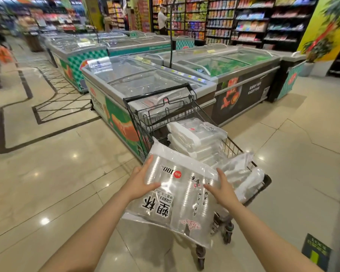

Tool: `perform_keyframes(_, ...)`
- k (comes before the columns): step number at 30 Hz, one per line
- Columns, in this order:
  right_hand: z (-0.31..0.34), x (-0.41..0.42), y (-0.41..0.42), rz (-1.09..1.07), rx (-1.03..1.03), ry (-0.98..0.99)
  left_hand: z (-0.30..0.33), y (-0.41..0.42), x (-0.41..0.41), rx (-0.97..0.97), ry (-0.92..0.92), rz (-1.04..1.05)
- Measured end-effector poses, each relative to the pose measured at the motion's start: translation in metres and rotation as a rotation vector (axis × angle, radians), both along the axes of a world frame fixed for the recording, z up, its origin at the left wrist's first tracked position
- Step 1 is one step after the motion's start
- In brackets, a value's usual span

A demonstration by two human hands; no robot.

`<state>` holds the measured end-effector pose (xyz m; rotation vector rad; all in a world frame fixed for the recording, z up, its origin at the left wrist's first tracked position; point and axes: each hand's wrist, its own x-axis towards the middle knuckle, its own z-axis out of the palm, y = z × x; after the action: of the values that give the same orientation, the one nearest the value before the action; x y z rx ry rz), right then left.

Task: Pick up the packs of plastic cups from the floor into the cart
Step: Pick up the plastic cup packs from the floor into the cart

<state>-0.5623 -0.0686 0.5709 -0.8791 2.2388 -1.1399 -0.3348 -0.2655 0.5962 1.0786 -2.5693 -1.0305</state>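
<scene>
I am holding a clear pack of plastic cups (177, 195) between both hands, just over the near end of the wire shopping cart (232, 146); my left hand (143, 183) is gripping its left edge with fingers spread on top, my right hand (222, 188) is pressing and clasping the right side. More packs (196, 134) are lying stacked inside the cart, which is standing beside a glass-topped chest freezer (145, 79) on the tiled floor (57, 163)
</scene>
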Motion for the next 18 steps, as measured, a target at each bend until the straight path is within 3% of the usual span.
perform_keyframes(6, 0.014, -0.071, -0.11, -0.006, 0.034, -0.006, 0.011, -0.112, -0.071, 0.025, -0.027, 0.04)
perform_keyframes(13, 0.029, -0.142, -0.192, -0.077, 0.059, 0.014, 0.012, -0.218, -0.154, -0.009, -0.018, -0.068)
perform_keyframes(18, 0.028, -0.173, -0.237, -0.271, 0.08, 0.01, 0.008, -0.29, -0.214, 0.02, -0.01, -0.244)
